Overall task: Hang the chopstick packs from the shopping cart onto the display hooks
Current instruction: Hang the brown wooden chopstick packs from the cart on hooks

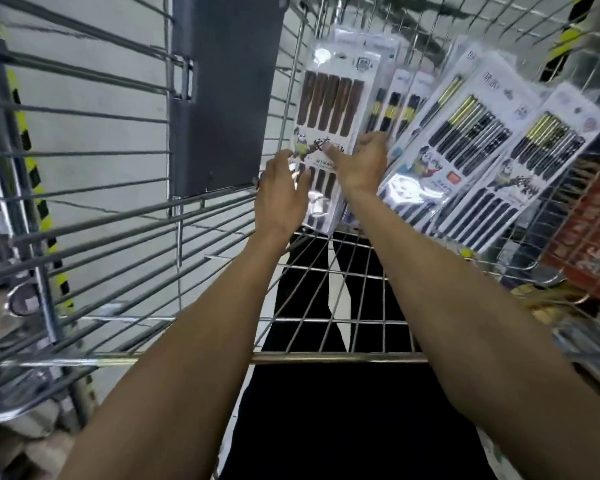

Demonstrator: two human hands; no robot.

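A pack of brown chopsticks point(329, 98) stands upright inside the wire shopping cart point(326, 356). My right hand point(361, 161) grips its right edge at mid-height, thumb across the front and fingers curled behind. My left hand point(281, 192) rests with spread fingers on the pack's lower left part. Several packs of black-and-gold chopsticks point(465, 133) lean fanned out to the right of it, with more point(400, 102) stacked behind. No display hooks are in view.
A grey plastic flap point(222, 98) hangs on the cart's wire wall to the left of the packs. A red printed carton point(596, 220) sits outside the cart at the right. Yellow-black hazard tape point(32, 168) runs down the floor at left.
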